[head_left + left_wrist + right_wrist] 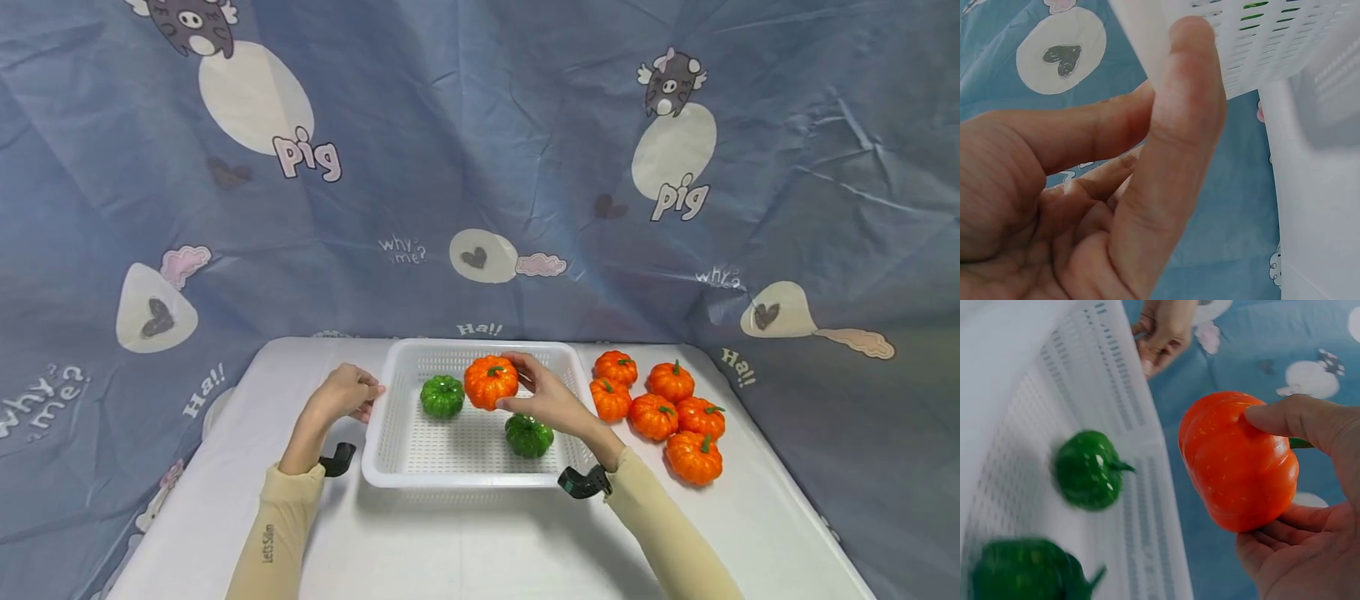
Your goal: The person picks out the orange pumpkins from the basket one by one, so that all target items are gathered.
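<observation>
Above the white basket (468, 481), my right hand (551, 402) holds an orange pumpkin (491, 382) between thumb and fingers. The right wrist view gives the pumpkin (1238, 461) up close, thumb on one side and fingers on the other. Inside the basket sit two green pumpkins, one toward the back left (442, 397) and one nearer the front right (528, 436). At the basket's left side, my left hand (345, 393) pinches the rim; the left wrist view shows a finger (1188, 94) against the perforated wall.
Right of the basket, several orange pumpkins (654, 417) lie grouped on the white table (480, 550). A blue cloth (420, 167) with pig prints hangs behind the table and along its sides.
</observation>
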`<state>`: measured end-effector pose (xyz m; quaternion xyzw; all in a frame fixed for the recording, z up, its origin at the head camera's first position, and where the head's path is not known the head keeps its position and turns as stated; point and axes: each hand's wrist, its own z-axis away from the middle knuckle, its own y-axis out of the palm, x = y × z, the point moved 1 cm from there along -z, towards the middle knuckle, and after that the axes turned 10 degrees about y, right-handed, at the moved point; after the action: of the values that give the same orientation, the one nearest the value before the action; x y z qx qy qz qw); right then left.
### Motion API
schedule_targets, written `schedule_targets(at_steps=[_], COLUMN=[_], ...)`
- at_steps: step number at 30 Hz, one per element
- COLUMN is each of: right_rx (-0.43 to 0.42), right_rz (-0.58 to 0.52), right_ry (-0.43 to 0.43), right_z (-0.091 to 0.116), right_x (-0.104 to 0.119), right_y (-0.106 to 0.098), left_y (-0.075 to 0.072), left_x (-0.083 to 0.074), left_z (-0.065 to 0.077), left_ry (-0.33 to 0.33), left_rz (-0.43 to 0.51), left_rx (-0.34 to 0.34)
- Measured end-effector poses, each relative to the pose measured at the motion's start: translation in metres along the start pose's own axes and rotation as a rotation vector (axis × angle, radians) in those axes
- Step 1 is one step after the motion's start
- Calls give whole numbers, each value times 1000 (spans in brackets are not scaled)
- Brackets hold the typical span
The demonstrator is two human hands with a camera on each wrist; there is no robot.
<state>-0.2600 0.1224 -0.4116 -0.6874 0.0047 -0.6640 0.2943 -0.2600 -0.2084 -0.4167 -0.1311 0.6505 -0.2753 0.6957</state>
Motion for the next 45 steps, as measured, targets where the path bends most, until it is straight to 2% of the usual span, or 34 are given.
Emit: schedule_targets(at_steps=[6,11,15,21,24,27,31,34,37,45], right_rx=[-98,-146,-202,-266,-297,-336,-352,-363,-384,-436], right_rz=[1,0,-20,-131,-88,-10,-9,-12,23,57], right_ry=[2,19,94,174,203,267,379,426,434,380], right_z=[30,56,80,108,116,122,126,128,129,127], right_x=[-11,-30,-47,-73,-86,-96,-109,-118,-127,-151], right_y=[-32,-57,-79,-103,-111,-115,-116,-114,-112,-99], left_y=[1,1,2,3,2,2,2,2,2,3], left_x=[4,2,4,2,0,0,1,2,2,3], left_z=[-3,-1,-2,-1,-1,-1,-2,-2,-2,-2], left_ry=[1,1,6,0,-2,0,4,3,-2,5], left_rz=[-21,-26,-24,-36,-41,-42,-42,-38,-31,-35], left_rx=[-2,-9,-8,-1,5,1,-5,-5,-2,-6])
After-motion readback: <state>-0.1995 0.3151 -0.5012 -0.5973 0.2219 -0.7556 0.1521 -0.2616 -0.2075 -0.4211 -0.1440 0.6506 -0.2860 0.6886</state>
